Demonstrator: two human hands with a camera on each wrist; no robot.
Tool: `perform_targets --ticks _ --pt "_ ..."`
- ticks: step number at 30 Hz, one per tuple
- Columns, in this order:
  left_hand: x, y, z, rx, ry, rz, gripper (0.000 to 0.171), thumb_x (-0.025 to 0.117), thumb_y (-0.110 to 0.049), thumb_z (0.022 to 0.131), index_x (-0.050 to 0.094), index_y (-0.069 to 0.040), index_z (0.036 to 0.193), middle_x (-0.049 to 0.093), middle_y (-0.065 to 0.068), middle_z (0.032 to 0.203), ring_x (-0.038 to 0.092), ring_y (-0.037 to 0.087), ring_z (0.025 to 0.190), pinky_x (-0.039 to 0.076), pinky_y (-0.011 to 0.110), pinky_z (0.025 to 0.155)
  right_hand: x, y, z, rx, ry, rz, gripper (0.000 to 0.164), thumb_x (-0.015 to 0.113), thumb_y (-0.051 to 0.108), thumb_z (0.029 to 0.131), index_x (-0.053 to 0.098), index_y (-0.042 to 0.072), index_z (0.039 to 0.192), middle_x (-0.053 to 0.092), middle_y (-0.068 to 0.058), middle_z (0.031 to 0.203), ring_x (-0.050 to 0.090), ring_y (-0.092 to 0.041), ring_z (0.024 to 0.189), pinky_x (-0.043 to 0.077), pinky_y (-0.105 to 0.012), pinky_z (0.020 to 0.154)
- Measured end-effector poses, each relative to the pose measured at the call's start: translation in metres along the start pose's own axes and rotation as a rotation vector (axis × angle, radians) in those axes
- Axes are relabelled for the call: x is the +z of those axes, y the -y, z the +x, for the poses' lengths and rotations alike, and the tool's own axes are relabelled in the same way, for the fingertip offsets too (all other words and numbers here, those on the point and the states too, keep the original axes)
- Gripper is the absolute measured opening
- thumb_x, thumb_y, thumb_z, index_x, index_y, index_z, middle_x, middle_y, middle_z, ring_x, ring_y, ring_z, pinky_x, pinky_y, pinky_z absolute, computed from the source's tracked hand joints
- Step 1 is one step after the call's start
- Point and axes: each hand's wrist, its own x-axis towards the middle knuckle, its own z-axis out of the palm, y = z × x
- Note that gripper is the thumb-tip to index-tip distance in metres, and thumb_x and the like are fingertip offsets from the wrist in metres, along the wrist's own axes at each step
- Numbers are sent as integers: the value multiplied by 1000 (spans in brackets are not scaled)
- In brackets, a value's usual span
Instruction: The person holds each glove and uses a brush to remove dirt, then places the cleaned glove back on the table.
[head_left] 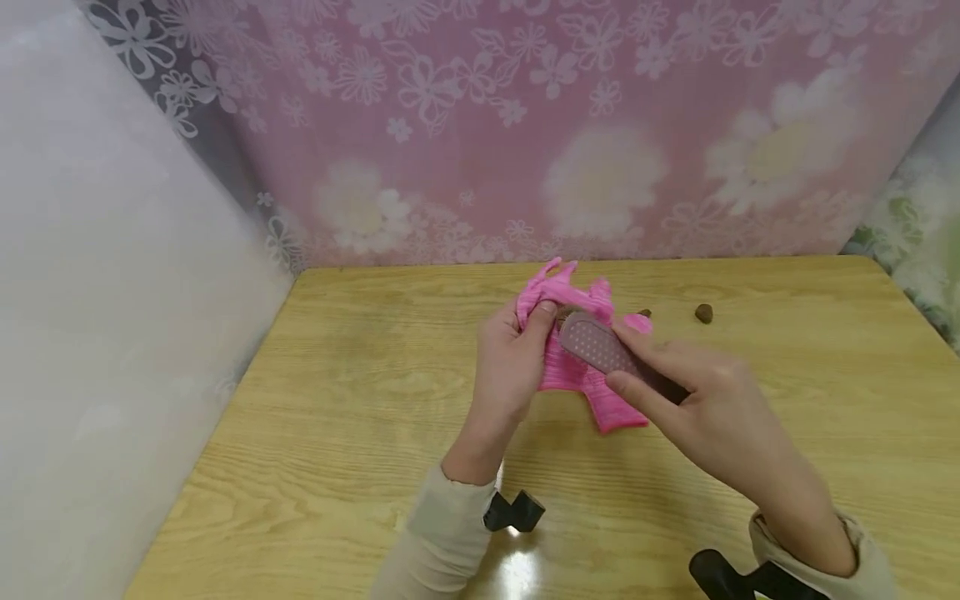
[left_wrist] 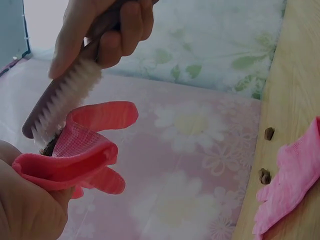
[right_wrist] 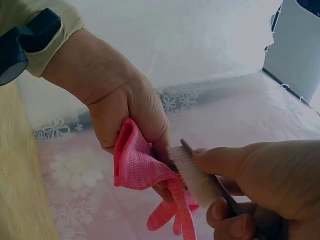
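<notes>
My left hand (head_left: 510, 358) grips a pink knitted glove (left_wrist: 75, 160), its open cuff and loose fingers sticking out. By the left thumb, a small dark lump (left_wrist: 48, 146) shows against the glove, partly hidden. My right hand (head_left: 701, 404) holds a brush (head_left: 600, 343) with a mauve-brown dotted back and white bristles (right_wrist: 187, 167). Its bristles face the dark lump and touch or nearly touch it. A second pink glove (left_wrist: 292, 177) lies on the table, partly behind the hands in the head view.
Two small brown lumps (head_left: 703, 313) lie on the wooden table (head_left: 360, 375) behind the hands, one beside the flat glove. A pink flowered curtain (head_left: 480, 150) stands along the table's far edge. White sheeting (head_left: 135, 250) hangs at the left.
</notes>
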Motion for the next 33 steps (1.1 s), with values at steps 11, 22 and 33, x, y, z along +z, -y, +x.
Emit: perform_targets --ticks 11,22,33 --pt "-4 -3 -1 213 44 157 14 61 -5 96 71 4 95 67 9 78 54 4 65 47 19 56 -9 8 -3 214 -76 108 50 71 12 92 59 23 139 70 -18 108 58 1 72 44 -11 57" --pt "-10 -1 1 112 -31 171 21 59 -7 96 66 1 78 52 -1 64 46 5 55 37 20 46 10 4 -3 23 -15 -41 51 78 13 85 63 8 133 66 1 80 41 -2 58 33 -13 50" --pt "-13 -1 7 10 -31 14 24 57 -5 96 59 -1 73 49 -1 58 44 6 48 36 20 43 -3 1 -4 -4 55 -98 55 82 16 80 65 11 132 72 -2 93 50 -2 65 39 -13 54"
